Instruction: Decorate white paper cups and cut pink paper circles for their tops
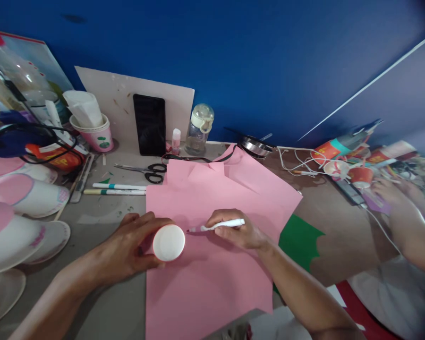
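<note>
My left hand (pixel 138 243) is closed around a paper cup (pixel 169 242), whose white inside faces up at me. In my right hand (pixel 235 231) is a white marker pen (pixel 223 225), its dark pinkish tip pointing left, close to the cup's right side. I cannot tell whether the tip touches the cup or the paper. Both hands are over large pink sheets of paper (pixel 212 288) on the table. Left of the paper lie two capped markers (pixel 115 192) and, above them, black-handled scissors (pixel 152 173).
A black phone (pixel 149 125) leans on a white board (pixel 177 101), near a glue stick (pixel 176 140) and a water bottle (pixel 199 130). Decorated paper cups (pixel 38 196) crowd the left. Green paper (pixel 299 241) sticks out right. Another person's arm (pixel 411 217) is beyond tangled white cables (pixel 301 163).
</note>
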Demonstrator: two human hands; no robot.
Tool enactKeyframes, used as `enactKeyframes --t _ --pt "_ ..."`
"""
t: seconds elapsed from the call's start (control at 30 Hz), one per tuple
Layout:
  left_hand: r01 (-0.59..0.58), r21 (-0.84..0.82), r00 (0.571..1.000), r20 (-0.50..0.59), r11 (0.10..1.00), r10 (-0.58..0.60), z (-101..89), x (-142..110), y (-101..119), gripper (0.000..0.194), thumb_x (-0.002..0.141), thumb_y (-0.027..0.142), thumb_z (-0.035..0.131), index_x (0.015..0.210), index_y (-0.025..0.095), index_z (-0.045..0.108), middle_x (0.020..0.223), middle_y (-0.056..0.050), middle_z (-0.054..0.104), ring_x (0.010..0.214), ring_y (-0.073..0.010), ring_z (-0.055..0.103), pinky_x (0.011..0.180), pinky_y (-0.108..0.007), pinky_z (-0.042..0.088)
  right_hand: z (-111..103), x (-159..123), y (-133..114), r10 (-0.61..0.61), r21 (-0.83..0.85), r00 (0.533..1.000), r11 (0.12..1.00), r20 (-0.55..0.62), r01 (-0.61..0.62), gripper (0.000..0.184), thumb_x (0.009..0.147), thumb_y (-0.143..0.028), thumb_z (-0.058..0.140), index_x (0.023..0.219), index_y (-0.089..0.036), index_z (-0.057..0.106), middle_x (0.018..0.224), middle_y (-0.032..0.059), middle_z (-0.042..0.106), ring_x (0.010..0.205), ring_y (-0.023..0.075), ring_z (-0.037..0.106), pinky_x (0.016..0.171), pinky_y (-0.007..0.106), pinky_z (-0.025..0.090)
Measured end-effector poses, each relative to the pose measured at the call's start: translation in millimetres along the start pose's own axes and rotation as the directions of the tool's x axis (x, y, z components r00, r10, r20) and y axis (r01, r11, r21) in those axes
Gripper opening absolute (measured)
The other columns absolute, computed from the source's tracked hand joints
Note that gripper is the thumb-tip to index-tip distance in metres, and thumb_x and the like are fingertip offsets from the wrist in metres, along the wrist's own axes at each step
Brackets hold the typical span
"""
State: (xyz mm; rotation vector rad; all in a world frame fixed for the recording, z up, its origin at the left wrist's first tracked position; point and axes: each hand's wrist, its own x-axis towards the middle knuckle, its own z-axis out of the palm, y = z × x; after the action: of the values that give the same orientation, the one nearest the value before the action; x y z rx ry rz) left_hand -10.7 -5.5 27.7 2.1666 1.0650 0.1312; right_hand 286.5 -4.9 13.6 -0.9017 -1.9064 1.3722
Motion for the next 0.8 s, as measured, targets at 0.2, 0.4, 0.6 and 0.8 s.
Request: enactKeyframes --t 0.2,0.4,0.6,0.8 --pt "-0.023 -0.023 0.999 -0.040 0.999 0.022 2.0 0.4 0.0 0.052 0.074 0.043 0.068 0.122 0.032 0.053 0.114 -0.001 0.064 0.106 -0.0248 0.054 0.091 -0.035 0.032 -3.5 -7.5 -14.3 -0.097 -0.028 0.993 0.995 0.072 0.100 0.026 0.090 -0.035 0.057 0.101 -0.014 0.069 0.084 0.0088 0.068 0.070 0.0151 0.059 0.062 0.027 0.045" --pt "-0.040 -0.072 0.998 -0.053 0.997 0.036 5.3 1.0 -4.0 0.060 0.068 0.045 0.074 0.122 0.033 0.051 0.110 0.000 0.063 0.102 -0.0245 0.055 0.090 -0.035 0.031 17.0 -17.6 -41.3 -0.225 -0.226 0.956 0.937 0.191 0.266 0.027 0.094 -0.032 0.049 0.108 -0.015 0.065 0.080 0.0092 0.067 0.072 0.0168 0.057 0.065 0.030 0.045" --pt "-0.067 -0.108 0.995 -0.087 0.992 0.058 5.8 -0.6 -3.2 0.060 0.067 0.043 0.075 0.122 0.033 0.052 0.106 0.000 0.062 0.098 -0.0232 0.056 0.089 -0.034 0.029 59.7 -16.6 -51.8 -0.249 -0.411 0.935 0.847 0.254 0.337 0.023 0.091 -0.024 0.050 0.112 -0.017 0.059 0.093 0.0088 0.068 0.076 0.0164 0.059 0.072 0.032 0.046" --pt "-0.104 -0.095 0.990 -0.104 0.990 0.094 6.9 -1.4 -4.7 0.059 0.071 0.043 0.069 0.126 0.032 0.051 0.107 -0.001 0.062 0.100 -0.0240 0.056 0.090 -0.035 0.029 84.4 -17.1 -58.9 -0.211 -0.563 0.925 0.743 0.316 0.362 0.019 0.089 -0.020 0.051 0.106 -0.017 0.059 0.087 0.0071 0.067 0.074 0.0178 0.057 0.069 0.033 0.044"
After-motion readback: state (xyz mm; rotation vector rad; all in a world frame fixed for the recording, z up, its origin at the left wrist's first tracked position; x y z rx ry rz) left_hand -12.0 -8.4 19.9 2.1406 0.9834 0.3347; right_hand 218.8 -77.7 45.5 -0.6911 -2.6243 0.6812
